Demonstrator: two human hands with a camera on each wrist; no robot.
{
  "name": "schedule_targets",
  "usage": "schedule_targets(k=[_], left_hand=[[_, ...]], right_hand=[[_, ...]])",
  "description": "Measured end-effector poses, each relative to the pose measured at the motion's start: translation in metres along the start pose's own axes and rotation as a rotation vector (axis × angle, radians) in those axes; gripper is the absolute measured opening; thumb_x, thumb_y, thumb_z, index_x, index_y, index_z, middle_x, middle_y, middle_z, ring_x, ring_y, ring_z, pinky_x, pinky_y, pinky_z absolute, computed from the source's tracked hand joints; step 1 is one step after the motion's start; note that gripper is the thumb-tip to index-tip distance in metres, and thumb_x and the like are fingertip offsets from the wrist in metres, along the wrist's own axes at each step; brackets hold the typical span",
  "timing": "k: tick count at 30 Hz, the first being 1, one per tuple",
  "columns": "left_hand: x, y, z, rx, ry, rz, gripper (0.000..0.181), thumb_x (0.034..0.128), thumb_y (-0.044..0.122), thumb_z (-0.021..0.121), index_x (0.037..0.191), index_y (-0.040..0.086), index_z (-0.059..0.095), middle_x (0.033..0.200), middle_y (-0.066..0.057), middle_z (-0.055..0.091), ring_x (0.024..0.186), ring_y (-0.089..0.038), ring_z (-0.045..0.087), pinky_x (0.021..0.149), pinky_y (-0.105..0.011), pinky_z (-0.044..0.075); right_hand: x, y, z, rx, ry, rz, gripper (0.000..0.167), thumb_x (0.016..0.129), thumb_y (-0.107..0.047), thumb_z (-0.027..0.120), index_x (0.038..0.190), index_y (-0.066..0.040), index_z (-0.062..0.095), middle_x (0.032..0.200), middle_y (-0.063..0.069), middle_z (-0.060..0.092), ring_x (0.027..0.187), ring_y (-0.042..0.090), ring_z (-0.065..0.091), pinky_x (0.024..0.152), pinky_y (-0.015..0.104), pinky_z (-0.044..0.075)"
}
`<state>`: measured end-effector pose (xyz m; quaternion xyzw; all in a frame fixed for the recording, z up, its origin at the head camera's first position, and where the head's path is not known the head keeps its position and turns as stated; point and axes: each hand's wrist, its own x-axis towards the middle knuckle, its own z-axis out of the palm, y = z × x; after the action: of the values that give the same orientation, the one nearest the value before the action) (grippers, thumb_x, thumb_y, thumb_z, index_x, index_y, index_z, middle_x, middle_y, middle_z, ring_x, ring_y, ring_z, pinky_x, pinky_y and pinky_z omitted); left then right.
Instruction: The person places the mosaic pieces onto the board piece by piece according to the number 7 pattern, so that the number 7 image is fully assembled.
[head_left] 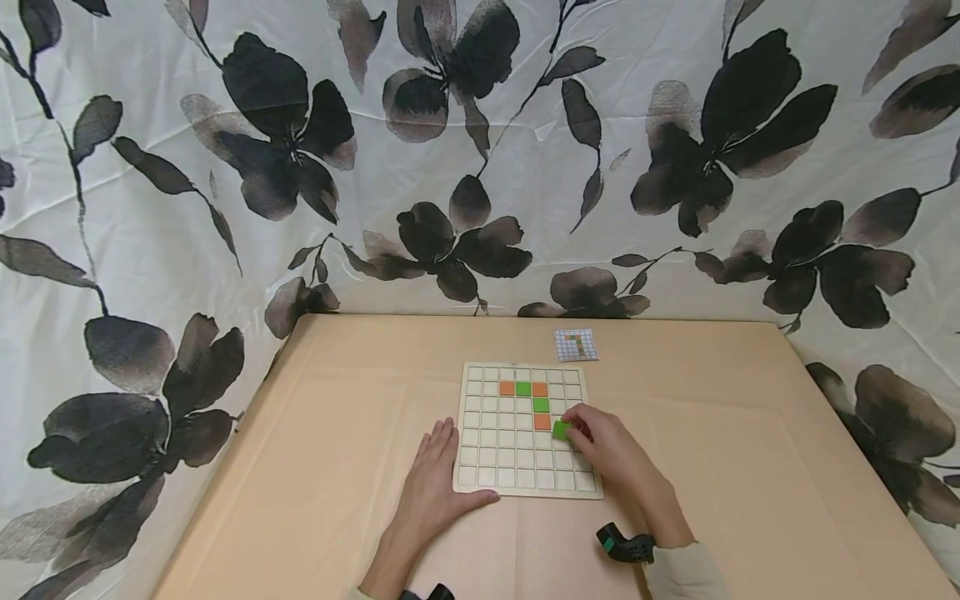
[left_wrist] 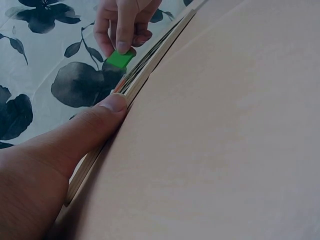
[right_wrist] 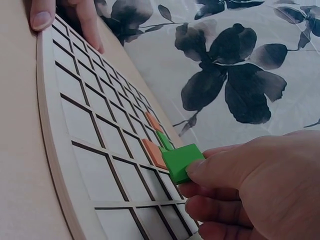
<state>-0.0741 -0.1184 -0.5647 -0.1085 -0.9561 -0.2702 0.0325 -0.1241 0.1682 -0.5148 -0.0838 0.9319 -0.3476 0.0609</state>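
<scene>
A pale board with a grid of square cells (head_left: 487,457) lies on the table. My right hand (head_left: 611,442) pinches a green square tile (right_wrist: 183,162) between thumb and fingers, held tilted over the right part of the grid. Several orange and green tiles sit in cells: an orange tile (head_left: 507,388), a green tile (head_left: 523,388) and another orange tile in one row, with more below its right end. My left hand (head_left: 432,492) rests at the board's lower left corner, fingers straight along the left edge, the thumb touching the front edge.
A small card (head_left: 576,345) with a printed grid and coloured squares lies behind the board. Tan covering spreads over the table (head_left: 360,400). Behind it hangs a white cloth (head_left: 555,183) with dark flowers. A black band (head_left: 628,546) circles the right wrist.
</scene>
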Motion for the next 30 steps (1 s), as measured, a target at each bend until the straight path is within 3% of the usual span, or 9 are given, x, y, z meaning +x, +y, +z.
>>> schedule_targets(k=[10,17,30], left_hand=[[0.001,0.000,0.001,0.003,0.012,0.000,0.124,0.0635,0.077,0.076,0.150,-0.005,0.040,0.162,-0.018,0.034,0.154,-0.032,0.026,0.130,-0.044,0.022],[0.002,0.000,0.001,0.003,0.006,-0.003,0.123,0.0645,0.077,0.076,0.149,-0.005,0.041,0.162,-0.018,0.034,0.154,-0.031,0.026,0.131,-0.043,0.021],[0.005,-0.002,-0.004,-0.004,-0.018,-0.003,0.123,0.0649,0.077,0.075,0.150,-0.005,0.040,0.162,-0.018,0.033,0.154,-0.031,0.025,0.131,-0.043,0.020]], right_hand=[[0.002,0.000,0.010,-0.004,-0.005,-0.066,0.010,0.095,-0.012,0.067,0.105,-0.014,0.068,0.090,-0.006,0.066,0.077,0.009,0.052,0.065,0.019,0.048],[0.003,-0.001,0.018,0.006,-0.010,-0.047,0.009,0.095,-0.013,0.068,0.104,-0.016,0.069,0.087,-0.007,0.064,0.074,0.009,0.051,0.060,0.018,0.045],[0.004,-0.004,0.022,-0.038,0.006,-0.070,0.010,0.094,-0.015,0.069,0.104,-0.015,0.068,0.090,-0.008,0.064,0.077,0.008,0.052,0.065,0.019,0.049]])
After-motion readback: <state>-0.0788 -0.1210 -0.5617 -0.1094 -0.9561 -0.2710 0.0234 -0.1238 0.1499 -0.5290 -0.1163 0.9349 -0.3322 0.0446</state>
